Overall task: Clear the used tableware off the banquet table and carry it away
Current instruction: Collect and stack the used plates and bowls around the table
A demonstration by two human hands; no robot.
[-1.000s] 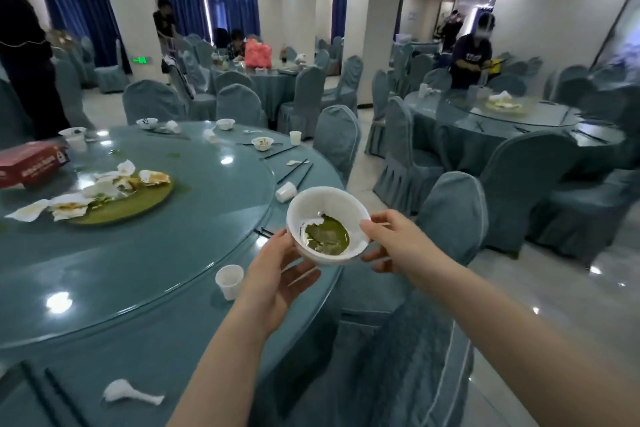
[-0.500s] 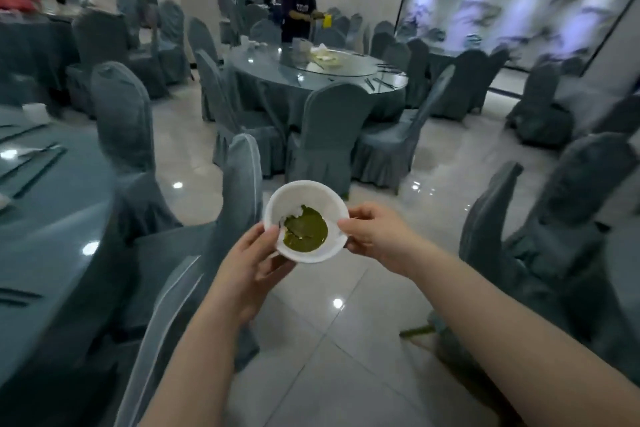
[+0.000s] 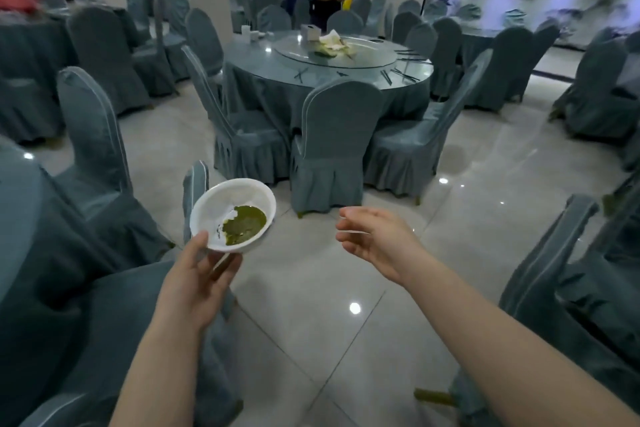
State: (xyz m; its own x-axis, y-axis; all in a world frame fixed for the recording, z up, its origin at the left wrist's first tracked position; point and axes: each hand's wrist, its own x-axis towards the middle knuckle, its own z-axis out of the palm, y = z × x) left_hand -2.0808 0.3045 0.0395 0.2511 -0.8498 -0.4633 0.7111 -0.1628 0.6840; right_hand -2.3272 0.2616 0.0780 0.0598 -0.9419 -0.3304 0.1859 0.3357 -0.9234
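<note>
Left grip (image 3: 194,277) alone now holds the white bowl (image 3: 232,213) of green residue by its near rim above the floor, clear of the table (image 3: 20,205), since the right hand (image 3: 377,239) has let go and hangs open beside it, so carrying away is underway.

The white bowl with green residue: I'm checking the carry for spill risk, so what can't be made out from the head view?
- Left hand fingers under the white bowl: the bowl hides them.
- Bowl's underside: faces away.
- Depth of the green residue: cannot be judged.
- Items on the far round table: too small and blurred.
- Right hand palm: turned aside.
</note>
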